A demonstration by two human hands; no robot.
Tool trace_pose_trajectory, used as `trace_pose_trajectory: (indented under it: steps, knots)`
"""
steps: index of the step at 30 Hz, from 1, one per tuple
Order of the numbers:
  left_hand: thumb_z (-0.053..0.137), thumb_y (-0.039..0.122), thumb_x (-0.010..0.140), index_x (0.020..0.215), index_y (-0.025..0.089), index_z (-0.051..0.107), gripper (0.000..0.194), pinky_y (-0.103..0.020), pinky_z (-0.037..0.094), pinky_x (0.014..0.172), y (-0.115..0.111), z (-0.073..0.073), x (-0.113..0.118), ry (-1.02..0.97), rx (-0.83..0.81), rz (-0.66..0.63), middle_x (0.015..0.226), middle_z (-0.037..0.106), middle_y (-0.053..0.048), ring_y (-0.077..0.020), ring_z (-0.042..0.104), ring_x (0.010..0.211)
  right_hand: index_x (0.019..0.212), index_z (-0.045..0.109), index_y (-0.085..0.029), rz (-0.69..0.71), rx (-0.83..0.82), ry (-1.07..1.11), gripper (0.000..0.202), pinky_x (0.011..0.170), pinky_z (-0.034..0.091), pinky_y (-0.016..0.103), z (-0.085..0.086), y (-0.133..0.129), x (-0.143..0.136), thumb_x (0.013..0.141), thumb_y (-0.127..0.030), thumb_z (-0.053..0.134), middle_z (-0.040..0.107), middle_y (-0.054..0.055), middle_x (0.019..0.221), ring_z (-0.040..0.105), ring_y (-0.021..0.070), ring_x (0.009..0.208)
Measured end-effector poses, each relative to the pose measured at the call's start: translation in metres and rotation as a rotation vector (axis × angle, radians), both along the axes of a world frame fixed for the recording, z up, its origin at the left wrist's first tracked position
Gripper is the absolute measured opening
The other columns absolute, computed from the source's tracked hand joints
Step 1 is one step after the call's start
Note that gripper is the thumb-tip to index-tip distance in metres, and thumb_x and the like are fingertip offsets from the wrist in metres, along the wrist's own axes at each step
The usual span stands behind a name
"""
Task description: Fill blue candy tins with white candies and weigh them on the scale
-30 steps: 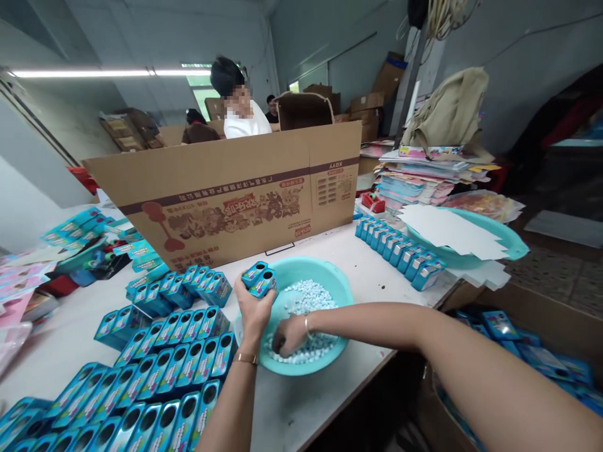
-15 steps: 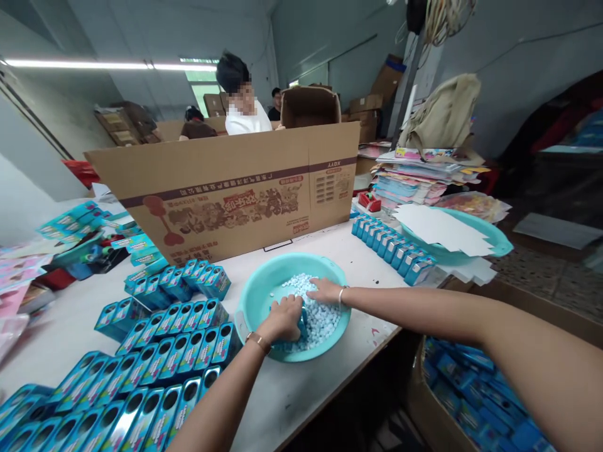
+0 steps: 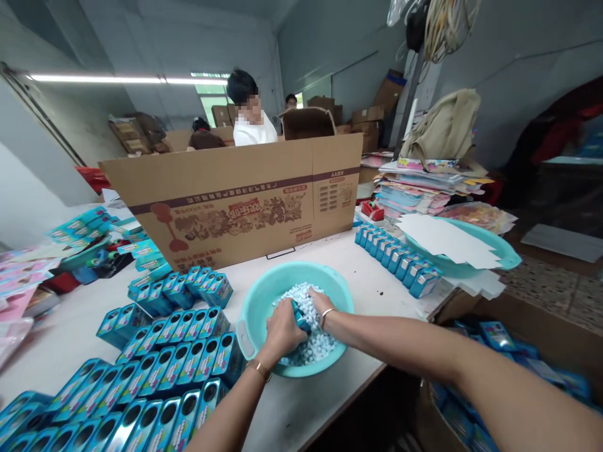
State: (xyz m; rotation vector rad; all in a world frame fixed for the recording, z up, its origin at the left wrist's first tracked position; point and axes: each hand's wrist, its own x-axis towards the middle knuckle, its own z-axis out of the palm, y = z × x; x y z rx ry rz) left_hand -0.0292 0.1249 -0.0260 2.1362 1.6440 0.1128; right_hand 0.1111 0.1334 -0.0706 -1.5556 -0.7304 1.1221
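Lowered into the center bowl (image 3: pixel 254 285), blue tins (image 3: pixel 300 317) jut rightward from the clamped left hand (image 3: pixel 283 329); right hand's (image 3: pixel 323 305) grip, at the pellets (image 3: pixel 321 344), unclear.

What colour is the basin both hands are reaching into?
The basin is light turquoise; the head view shows it best.

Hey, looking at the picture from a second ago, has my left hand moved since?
Yes. Your left hand has moved rightward and down, judged against the basin: from over its left rim to inside it, at the pale pellets.
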Motion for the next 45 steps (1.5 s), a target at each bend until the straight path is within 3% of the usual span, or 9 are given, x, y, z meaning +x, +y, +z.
trace_pose_trajectory:
  steps: [3,5,9,17,27,34,45]
  knots:
    - [0.066,0.026,0.068,0.128,0.015,0.039,0.067,-0.032,0.045,0.094,-0.005,0.005,-0.005,-0.103,0.078,0.046,0.129,0.057,-0.014,-0.0272,0.056,0.119,0.084,0.065,-0.015,-0.025,0.053,0.137,0.038,0.071,0.052,0.033,0.011,0.027,-0.021,0.087,-0.053,0.060,0.067,0.002,0.080,0.064,0.0158,0.073]
    - [0.065,0.027,0.070,0.125,0.016,0.043,0.060,-0.032,0.046,0.090,-0.008,0.005,-0.006,-0.171,0.127,0.062,0.124,0.060,-0.013,-0.0284,0.060,0.114,0.075,0.065,-0.016,-0.033,0.109,0.220,0.042,0.067,0.050,0.031,0.020,0.035,-0.028,0.077,-0.058,0.064,0.067,0.002,0.072,0.063,0.0171,0.068]
    - [0.066,0.026,0.070,0.122,0.017,0.045,0.057,-0.034,0.047,0.087,-0.009,0.004,-0.004,-0.243,0.184,0.107,0.121,0.063,-0.013,-0.0301,0.061,0.112,0.064,0.067,-0.017,-0.034,0.201,0.311,0.046,0.064,0.047,0.028,0.033,0.033,-0.037,0.054,-0.061,0.074,0.066,0.001,0.063,0.059,0.0163,0.063]
    - [0.068,0.027,0.068,0.124,0.018,0.045,0.061,-0.034,0.047,0.084,-0.004,0.011,-0.012,-0.235,0.150,0.151,0.121,0.064,-0.013,-0.0306,0.063,0.110,0.055,0.067,-0.016,0.007,0.185,0.389,0.041,0.061,0.046,0.028,0.042,0.034,-0.035,0.045,-0.054,0.079,0.065,0.002,0.057,0.058,0.0161,0.058]
    - [0.069,0.030,0.065,0.121,0.019,0.046,0.062,-0.034,0.047,0.080,0.004,0.017,-0.009,-0.279,0.131,0.147,0.112,0.067,-0.010,-0.0307,0.065,0.103,0.062,0.067,-0.016,0.017,0.139,0.458,0.039,0.072,0.052,0.033,0.051,0.037,-0.027,0.066,-0.055,0.070,0.068,0.006,0.060,0.066,0.0224,0.070]
    - [0.071,0.030,0.062,0.120,0.018,0.048,0.063,-0.035,0.047,0.083,0.006,0.015,-0.006,-0.340,0.156,0.130,0.104,0.070,-0.008,-0.0300,0.066,0.099,0.060,0.063,-0.017,0.000,0.100,0.476,0.038,0.072,0.053,0.034,0.054,0.040,-0.022,0.076,-0.052,0.063,0.069,0.007,0.063,0.066,0.0215,0.069]
    - [0.073,0.026,0.060,0.114,0.020,0.049,0.059,-0.032,0.049,0.079,0.009,0.012,-0.008,-0.461,0.100,0.128,0.098,0.070,-0.004,-0.0249,0.067,0.092,0.061,0.068,-0.015,0.173,0.081,0.429,0.032,0.084,0.051,0.033,0.061,0.043,-0.015,0.078,-0.042,0.064,0.071,0.009,0.067,0.069,0.0206,0.074]
